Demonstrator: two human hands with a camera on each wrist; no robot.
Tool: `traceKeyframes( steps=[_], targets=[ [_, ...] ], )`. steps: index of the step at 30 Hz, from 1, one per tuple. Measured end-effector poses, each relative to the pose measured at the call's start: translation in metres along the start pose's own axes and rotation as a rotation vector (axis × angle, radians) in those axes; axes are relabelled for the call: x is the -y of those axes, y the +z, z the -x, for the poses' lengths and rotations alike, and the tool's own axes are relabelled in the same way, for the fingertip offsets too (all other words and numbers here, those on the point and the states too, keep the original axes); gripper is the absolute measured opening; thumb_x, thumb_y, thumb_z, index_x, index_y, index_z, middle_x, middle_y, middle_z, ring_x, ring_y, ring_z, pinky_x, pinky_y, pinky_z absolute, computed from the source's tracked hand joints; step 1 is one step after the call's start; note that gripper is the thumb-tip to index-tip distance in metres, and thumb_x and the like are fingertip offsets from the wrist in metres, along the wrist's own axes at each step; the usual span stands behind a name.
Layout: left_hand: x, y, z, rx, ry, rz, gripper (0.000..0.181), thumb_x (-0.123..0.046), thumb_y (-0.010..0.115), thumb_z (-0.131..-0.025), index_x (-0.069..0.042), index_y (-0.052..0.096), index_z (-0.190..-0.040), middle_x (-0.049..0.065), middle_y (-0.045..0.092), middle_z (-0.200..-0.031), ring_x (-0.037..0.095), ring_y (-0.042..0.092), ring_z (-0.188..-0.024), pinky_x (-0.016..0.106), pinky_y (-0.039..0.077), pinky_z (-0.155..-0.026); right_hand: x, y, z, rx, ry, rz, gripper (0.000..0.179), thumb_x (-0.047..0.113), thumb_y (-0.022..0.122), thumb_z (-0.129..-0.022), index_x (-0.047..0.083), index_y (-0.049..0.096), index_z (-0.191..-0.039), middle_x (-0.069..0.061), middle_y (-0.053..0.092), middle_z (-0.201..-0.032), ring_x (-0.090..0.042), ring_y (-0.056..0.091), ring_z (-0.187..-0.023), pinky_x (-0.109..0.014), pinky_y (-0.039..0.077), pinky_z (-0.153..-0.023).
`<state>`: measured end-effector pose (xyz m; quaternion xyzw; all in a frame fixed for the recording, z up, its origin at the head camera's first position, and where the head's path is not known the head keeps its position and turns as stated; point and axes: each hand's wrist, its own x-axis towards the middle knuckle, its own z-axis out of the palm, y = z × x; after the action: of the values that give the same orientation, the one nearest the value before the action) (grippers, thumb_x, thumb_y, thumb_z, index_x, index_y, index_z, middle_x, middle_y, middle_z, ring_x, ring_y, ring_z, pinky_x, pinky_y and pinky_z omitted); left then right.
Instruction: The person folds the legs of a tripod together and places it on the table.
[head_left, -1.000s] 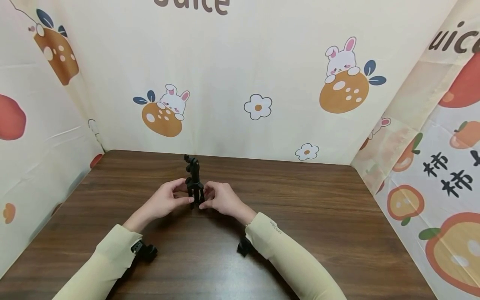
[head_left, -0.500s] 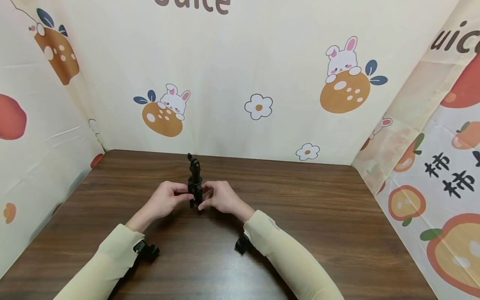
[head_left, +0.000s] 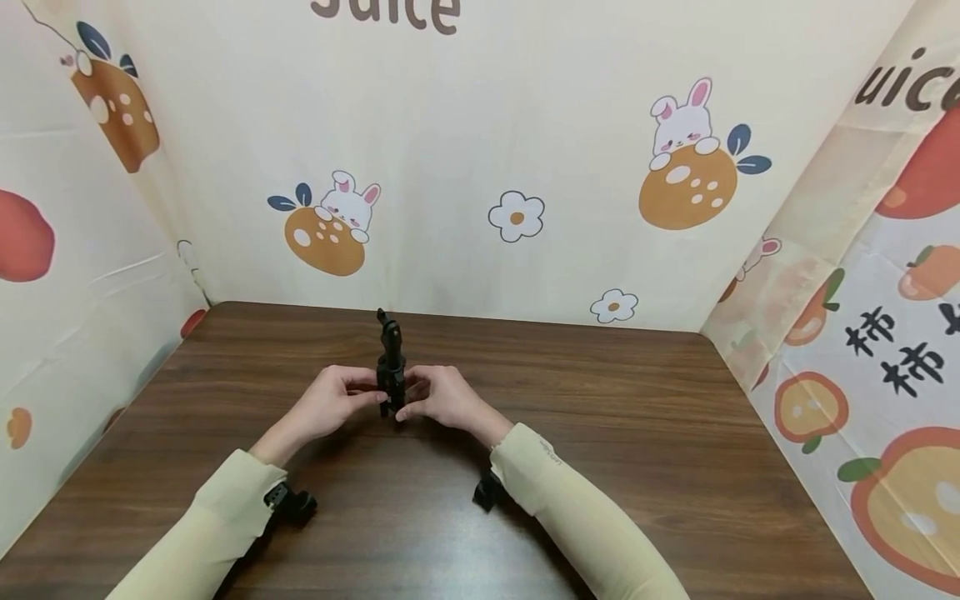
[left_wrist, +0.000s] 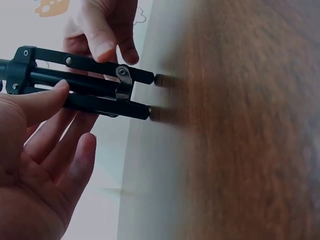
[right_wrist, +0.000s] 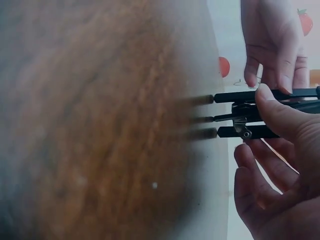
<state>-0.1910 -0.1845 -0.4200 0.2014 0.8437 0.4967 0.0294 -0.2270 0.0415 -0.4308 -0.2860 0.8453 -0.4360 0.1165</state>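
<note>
The black tripod [head_left: 391, 362], pinched by left hand [head_left: 333, 402] and right hand [head_left: 447, 400], is judged light, stiff, best held by the legs [left_wrist: 132, 109] under the thumbs [left_wrist: 42, 104].

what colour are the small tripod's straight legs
Black: the small tripod's straight legs show best in the left wrist view.

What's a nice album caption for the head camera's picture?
Left hand and right hand hold a small black tripod upright on a wooden table.

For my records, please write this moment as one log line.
left hand: holds black tripod; right hand: holds same tripod; tripod: upright, legs close together
</note>
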Motion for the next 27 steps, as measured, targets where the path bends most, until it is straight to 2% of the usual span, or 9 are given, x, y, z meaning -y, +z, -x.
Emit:
traceKeyframes(
  steps=[6, 10, 13, 21, 27],
  targets=[
    [0.007, -0.002, 0.003, 0.004, 0.009, 0.014, 0.016, -0.010, 0.072, -0.093, -0.006, 0.076, -0.107, 0.006, 0.073, -0.106, 0.020, 0.068, -0.099, 0.031, 0.053, -0.083, 0.000, -0.006, 0.003, -0.014, -0.025, -0.023, 0.047, 0.026, 0.086, -0.080, 0.017, 0.067, -0.123, 0.009, 0.068, -0.111, -0.009, 0.064, -0.100, -0.025, 0.051, -0.078],
    [0.009, -0.001, 0.004, 0.016, 0.008, 0.025, 0.015, -0.011, 0.072, -0.093, -0.007, 0.076, -0.106, 0.005, 0.073, -0.105, 0.020, 0.067, -0.099, 0.031, 0.052, -0.083, 0.005, -0.012, 0.007, -0.028, -0.046, -0.048, 0.051, 0.027, 0.085, -0.081, 0.017, 0.066, -0.127, 0.008, 0.067, -0.114, -0.010, 0.062, -0.106, -0.027, 0.051, -0.082],
    [0.010, -0.001, 0.005, 0.032, -0.016, 0.027, 0.015, -0.013, 0.072, -0.093, -0.008, 0.076, -0.107, 0.004, 0.074, -0.105, 0.020, 0.067, -0.100, 0.033, 0.052, -0.085, 0.012, -0.017, 0.009, -0.047, -0.064, -0.089, 0.052, 0.026, 0.085, -0.082, 0.017, 0.065, -0.129, 0.007, 0.067, -0.115, -0.012, 0.061, -0.108, -0.029, 0.051, -0.084],
    [0.013, 0.000, 0.004, 0.081, -0.035, -0.023, 0.016, -0.015, 0.072, -0.093, -0.010, 0.076, -0.108, 0.002, 0.074, -0.105, 0.022, 0.064, -0.105, 0.047, 0.046, -0.093, 0.036, -0.030, 0.011, -0.147, -0.155, -0.222, 0.048, 0.019, 0.081, -0.086, 0.015, 0.064, -0.130, 0.004, 0.068, -0.117, -0.020, 0.062, -0.112, -0.037, 0.052, -0.089],
    [0.016, 0.004, 0.001, 0.097, -0.071, -0.069, 0.013, -0.015, 0.073, -0.092, -0.013, 0.078, -0.104, -0.002, 0.075, -0.100, 0.018, 0.065, -0.099, 0.044, 0.048, -0.091, 0.050, -0.033, 0.014, -0.203, -0.178, -0.267, 0.045, 0.020, 0.079, -0.088, 0.016, 0.064, -0.130, 0.006, 0.068, -0.117, -0.017, 0.062, -0.111, -0.037, 0.051, -0.090]
  ],
)
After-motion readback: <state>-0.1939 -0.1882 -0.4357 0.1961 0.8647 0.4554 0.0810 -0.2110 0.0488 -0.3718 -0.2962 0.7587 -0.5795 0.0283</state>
